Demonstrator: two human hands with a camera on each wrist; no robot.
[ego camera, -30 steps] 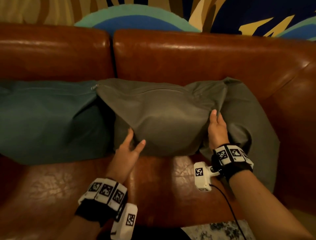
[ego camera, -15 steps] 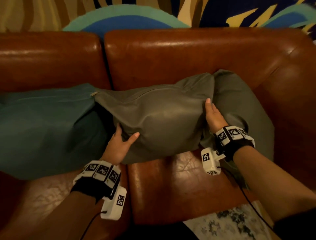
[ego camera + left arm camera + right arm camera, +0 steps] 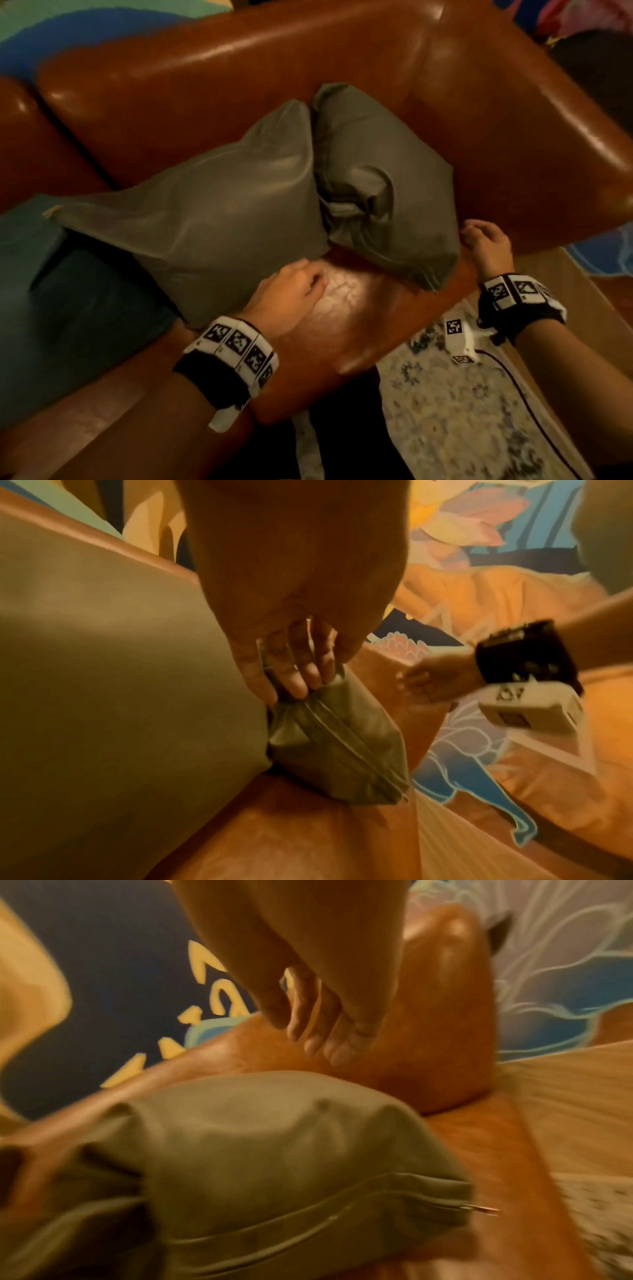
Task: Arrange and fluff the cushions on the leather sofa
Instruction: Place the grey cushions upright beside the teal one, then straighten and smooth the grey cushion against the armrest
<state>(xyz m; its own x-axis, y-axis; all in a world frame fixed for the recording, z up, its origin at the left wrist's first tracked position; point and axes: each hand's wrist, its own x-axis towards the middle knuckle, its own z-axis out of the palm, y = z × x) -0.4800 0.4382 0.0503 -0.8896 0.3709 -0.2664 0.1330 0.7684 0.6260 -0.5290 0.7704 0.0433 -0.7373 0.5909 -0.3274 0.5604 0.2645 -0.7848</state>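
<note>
Lying at about 9 o'clock in the head view, a dark teal cushion (image 3: 68,301) rests flat on the seat of the brown leather sofa (image 3: 359,329). Its right end goes under the left grey cushion (image 3: 219,219), which leans toward the backrest with one corner pointing to 12 o'clock. Just at 6 o'clock of this cushion is the left hand (image 3: 287,294). In the left wrist view its fingers (image 3: 294,680) are curled and reach into the gap between the two grey cushions, touching the folded fabric near the zipper of the right one (whether they really pinch it, I cannot tell).

The right grey cushion (image 3: 380,192) stands beside the first, touching it along one edge, and sits in the corner between the backrest and the armrest. Its zipper (image 3: 308,1229) runs along the lower edge, with the metal pull at the 5 o'clock corner. At 3 o'clock of this cushion the right hand (image 3: 486,246) is close to its side, in front of the armrest. Its fingers (image 3: 329,1039) are loosely bent and together, holding nothing, a little apart from the fabric.

On the floor at 5 o'clock lies a patterned rug (image 3: 455,411).
</note>
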